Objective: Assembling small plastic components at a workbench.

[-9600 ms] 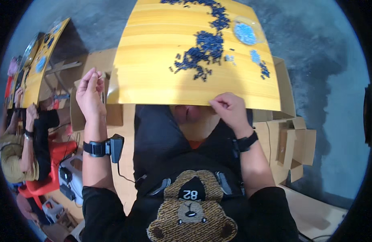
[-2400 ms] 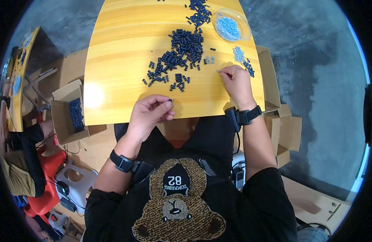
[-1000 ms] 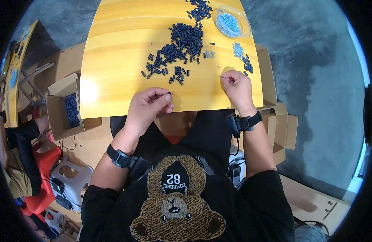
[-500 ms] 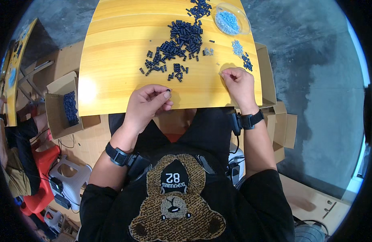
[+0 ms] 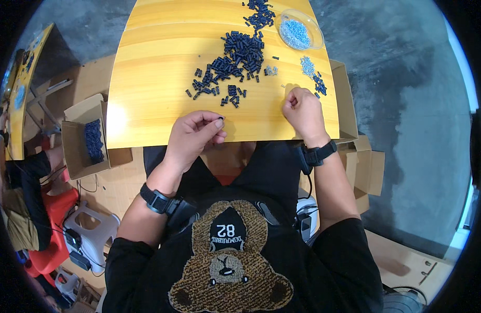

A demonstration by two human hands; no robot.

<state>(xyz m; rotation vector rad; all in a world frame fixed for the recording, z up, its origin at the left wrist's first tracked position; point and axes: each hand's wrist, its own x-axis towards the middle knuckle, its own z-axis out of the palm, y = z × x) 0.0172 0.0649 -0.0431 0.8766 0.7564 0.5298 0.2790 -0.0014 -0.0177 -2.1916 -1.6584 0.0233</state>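
The left hand point(image 5: 193, 136) pinches a small black part point(image 5: 221, 118) at the yellow table point(image 5: 146, 94) edge; the right hand point(image 5: 303, 110) rests fisted nearby.

This looks like a small assembly or sorting workshop. A bare grey concrete floor point(image 5: 386, 104) runs around a plain yellow wooden table point(image 5: 162, 78), whose middle and far right corner carry loose heaps of small dark plastic parts point(image 5: 235, 57) and a clear dish of pale blue pieces point(image 5: 297, 31). Open cardboard boxes point(image 5: 84, 135) stand on the floor at the table's left and right edges, one holding more dark parts. At the far left a second yellow table point(image 5: 26, 88) stands, with another person point(image 5: 21, 198) seated beside it near plastic stools point(image 5: 89, 235).
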